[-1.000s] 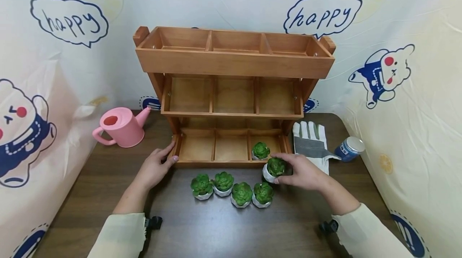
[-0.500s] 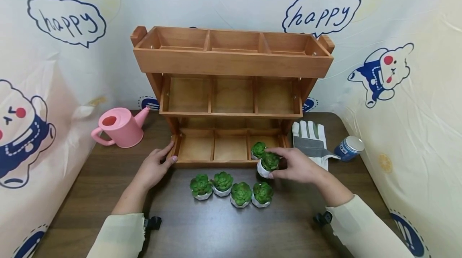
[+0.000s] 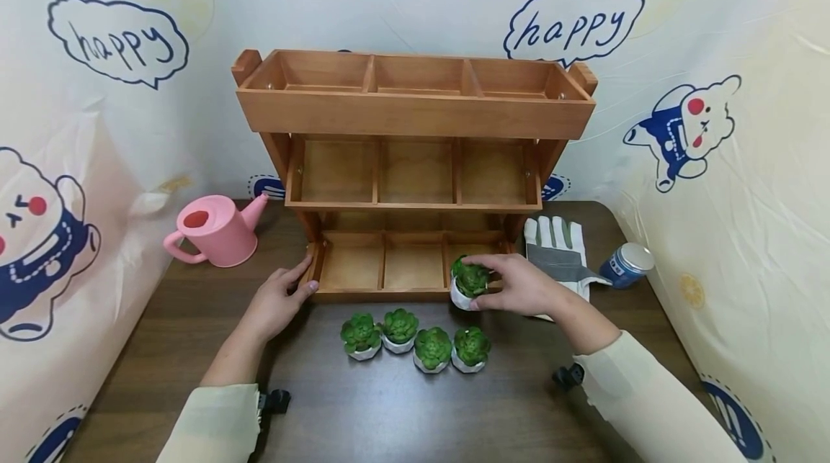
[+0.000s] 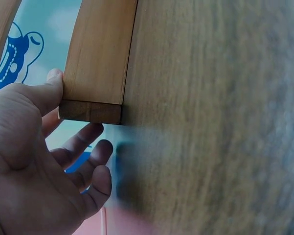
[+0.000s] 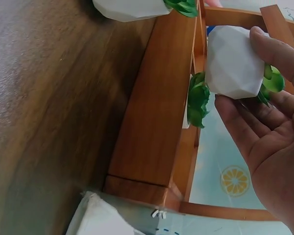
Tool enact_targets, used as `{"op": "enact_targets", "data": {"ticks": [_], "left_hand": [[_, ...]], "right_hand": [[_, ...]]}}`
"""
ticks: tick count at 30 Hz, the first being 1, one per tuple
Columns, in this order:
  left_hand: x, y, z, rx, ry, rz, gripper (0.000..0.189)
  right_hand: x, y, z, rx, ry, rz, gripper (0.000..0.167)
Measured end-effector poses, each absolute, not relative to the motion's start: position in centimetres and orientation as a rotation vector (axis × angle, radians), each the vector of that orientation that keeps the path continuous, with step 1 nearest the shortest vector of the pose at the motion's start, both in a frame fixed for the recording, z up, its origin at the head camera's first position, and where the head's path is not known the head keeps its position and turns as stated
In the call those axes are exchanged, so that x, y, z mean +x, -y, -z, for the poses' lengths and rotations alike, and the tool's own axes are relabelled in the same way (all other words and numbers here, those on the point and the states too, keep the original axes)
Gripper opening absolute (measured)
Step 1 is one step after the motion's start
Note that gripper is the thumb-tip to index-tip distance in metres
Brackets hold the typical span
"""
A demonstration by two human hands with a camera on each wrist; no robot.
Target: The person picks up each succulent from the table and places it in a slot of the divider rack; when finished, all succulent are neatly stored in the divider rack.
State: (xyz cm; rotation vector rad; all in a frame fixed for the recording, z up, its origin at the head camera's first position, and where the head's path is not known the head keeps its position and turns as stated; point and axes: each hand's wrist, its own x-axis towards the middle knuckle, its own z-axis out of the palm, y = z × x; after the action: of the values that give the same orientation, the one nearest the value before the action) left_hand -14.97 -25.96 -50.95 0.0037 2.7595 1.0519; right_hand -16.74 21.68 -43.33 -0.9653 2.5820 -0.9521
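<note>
My right hand point(image 3: 521, 286) pinches the white faceted pot of a small potted succulent point(image 3: 471, 281) between thumb and fingers. The pot is at the front edge of the lowest tier, right compartment; in the right wrist view the pot point(image 5: 235, 61) is raised above the front board. Another succulent point(image 5: 199, 100) sits inside that compartment, mostly hidden in the head view. My left hand point(image 3: 275, 304) grips the left front corner of the three-tier wooden plant stand point(image 3: 415, 115). In the left wrist view the thumb lies against the front board point(image 4: 100, 54).
Several potted succulents point(image 3: 433, 348) stand on the table before the stand. A pink watering can point(image 3: 220, 232) is at left. Grey-and-white gloves point(image 3: 558, 261) and a blue jar point(image 3: 627, 266) lie at right. Printed cloth point(image 3: 415, 2) hangs behind.
My right hand has carried the succulent leftward and slightly away from me, from in front of the stand to its lowest tier's front edge. My left hand has stayed at the corner.
</note>
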Motion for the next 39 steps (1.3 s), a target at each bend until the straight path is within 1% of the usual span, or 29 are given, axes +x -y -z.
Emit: {"op": "enact_targets", "data": {"ticks": [20,39], "left_hand": [[-15.0,25.9,50.8,-0.051,-2.719,-1.035,0.072],[-15.1,25.9,50.9,-0.029,-2.740,-1.023,0.073]], "right_hand": [[-18.6,-17.6,43.1,-0.993,-2.596,0.844,0.070],[-20.3,-13.7,42.8,-1.045,-2.597,0.798,0.071]]}}
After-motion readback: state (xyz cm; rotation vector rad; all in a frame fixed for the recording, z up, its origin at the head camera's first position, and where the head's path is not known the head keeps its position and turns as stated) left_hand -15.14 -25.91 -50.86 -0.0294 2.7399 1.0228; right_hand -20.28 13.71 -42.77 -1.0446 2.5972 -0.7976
